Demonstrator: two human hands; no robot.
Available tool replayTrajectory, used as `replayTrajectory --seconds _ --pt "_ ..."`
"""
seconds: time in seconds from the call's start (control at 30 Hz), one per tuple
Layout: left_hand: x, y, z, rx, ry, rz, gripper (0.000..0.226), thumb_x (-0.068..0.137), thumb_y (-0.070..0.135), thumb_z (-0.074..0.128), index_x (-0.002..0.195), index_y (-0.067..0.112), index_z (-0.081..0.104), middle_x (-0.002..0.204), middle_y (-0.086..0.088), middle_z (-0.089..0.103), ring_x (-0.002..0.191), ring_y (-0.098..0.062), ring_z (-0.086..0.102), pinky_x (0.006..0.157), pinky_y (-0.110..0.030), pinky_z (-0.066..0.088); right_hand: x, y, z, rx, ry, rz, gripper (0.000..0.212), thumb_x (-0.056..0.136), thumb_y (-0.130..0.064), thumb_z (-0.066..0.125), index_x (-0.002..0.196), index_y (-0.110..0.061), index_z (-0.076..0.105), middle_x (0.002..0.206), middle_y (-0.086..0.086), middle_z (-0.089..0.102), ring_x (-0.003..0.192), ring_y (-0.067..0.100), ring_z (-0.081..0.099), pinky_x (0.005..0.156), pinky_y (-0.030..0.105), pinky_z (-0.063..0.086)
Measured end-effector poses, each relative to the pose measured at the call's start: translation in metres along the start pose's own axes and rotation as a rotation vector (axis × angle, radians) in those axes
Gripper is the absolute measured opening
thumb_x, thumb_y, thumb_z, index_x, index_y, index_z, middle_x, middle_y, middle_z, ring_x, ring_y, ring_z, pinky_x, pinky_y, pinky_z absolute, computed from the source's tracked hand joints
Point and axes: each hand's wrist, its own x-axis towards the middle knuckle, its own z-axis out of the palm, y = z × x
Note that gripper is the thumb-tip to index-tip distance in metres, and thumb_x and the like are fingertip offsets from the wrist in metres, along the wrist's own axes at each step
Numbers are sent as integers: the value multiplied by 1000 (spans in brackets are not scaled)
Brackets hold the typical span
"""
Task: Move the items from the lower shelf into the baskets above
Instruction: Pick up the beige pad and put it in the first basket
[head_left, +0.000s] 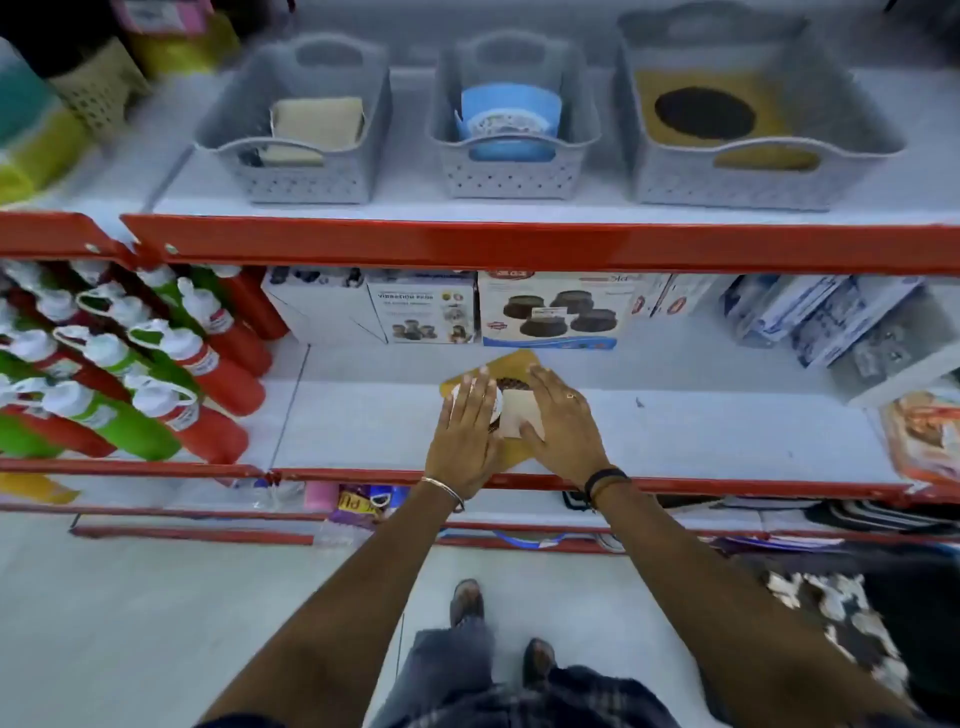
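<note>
Mustard-yellow card (519, 361) lies flat on the lower shelf (701, 431), near its front edge, and on it sit a dark round piece (511, 385), a pale square card (519, 415) and something white (453, 394) that your fingers mostly hide. Your left hand (465, 431) rests spread and flat over the left part of this pile, fingers straight, gripping nothing. Your right hand (558, 421) lies likewise open on the right part, its thumb touching the pale square. Above, on the upper shelf (395, 205), stand three grey baskets side by side: the left basket (306, 176) holds pale cards, the middle basket (511, 174) holds a blue round thing, and the right basket (737, 182) holds a yellow card with a dark disc. Behind your hands, at the back of the lower shelf, stand printed boxes (550, 312). To the left lie rows of red and green bottles (156, 364) with white caps.
</note>
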Motion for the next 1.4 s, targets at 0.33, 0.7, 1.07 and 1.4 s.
replayTrajectory --seconds 0.33,0.7,1.07,1.4 --pt "9 -35 41 2 -268 -186 60 96 31 27 149 10 10 160 -7 7 148 -23 4 119 -42 11 18 52 24 29 -365 125 90 75 -50 70 146 -14 28 156 3 27 143 24 25 119 41 13" --pt "4 -9 -4 -52 -21 -118 60 93 31 24 149 12 14 160 -7 12 148 -22 8 120 -41 10 -4 21 -26 76 -203 91 83 64 -40 78 135 -11 45 135 7 44 124 27 35 108 40 35" --pt "-7 20 -183 -59 543 -40 59 95 31 22 148 19 0 156 6 -5 144 -5 -14 118 -36 -5 -18 -95 -197 196 -74 -328 72 64 -49 76 128 -24 53 127 -11 44 118 10 40 94 24 40" --pt "47 -51 -317 32 535 -70 58 97 20 33 150 14 9 161 -4 3 148 -19 -3 119 -43 2 109 -197 -244 155 110 -443 66 66 -39 80 125 -18 58 125 2 52 119 19 45 95 26 34"
